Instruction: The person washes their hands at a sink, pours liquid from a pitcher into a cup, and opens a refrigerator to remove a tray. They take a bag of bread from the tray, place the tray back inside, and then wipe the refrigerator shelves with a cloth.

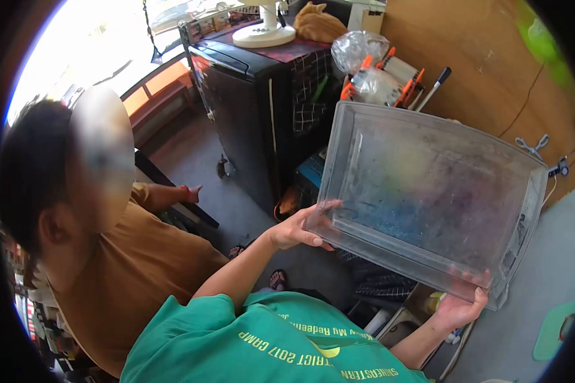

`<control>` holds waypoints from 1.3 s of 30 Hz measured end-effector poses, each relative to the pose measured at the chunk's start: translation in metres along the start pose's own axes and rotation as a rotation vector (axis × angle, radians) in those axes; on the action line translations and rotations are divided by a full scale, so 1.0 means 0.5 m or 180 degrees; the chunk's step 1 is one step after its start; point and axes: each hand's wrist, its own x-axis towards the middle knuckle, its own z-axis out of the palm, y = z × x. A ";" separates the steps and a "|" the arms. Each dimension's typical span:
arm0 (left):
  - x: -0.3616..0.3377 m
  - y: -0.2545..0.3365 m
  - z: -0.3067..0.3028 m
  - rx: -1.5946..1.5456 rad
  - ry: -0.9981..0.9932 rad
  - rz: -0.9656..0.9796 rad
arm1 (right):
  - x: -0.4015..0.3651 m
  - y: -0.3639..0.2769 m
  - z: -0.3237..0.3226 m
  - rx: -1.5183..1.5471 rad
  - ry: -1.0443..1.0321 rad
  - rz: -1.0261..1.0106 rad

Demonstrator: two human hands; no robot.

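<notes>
A large, shallow bin of clear, scuffed plastic [428, 191] is held up tilted in front of me, to the right of centre. My left hand [303, 228] grips its lower left corner, with the thumb outside and some fingers seen through the plastic. At the lower right corner, my right hand [463, 307] holds the edge, its fingertips showing through the wall. Blurry coloured patches show through the bin's flat face; what they are cannot be made out.
A person in a brown shirt [140, 255] is close on the left. A black refrigerator [236, 108] stands ahead, with a white fan base [264, 35] and an orange cat [321, 23] on top. Plastic-wrapped items [374, 83] lie behind the bin. A green board [556, 329] is at right.
</notes>
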 end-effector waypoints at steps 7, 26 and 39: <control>-0.046 0.038 0.024 0.0489 0.0268 0.0028 | 0.029 0.026 0.058 0.0115 0.0158 0.0438; -0.070 -0.205 0.194 -0.0285 0.1079 0.0353 | 0.199 0.008 0.006 -0.0395 -0.0817 0.0716; -0.047 -0.360 0.175 0.0864 0.1686 -0.0689 | 0.236 0.065 -0.042 -0.0357 -0.1061 -0.0699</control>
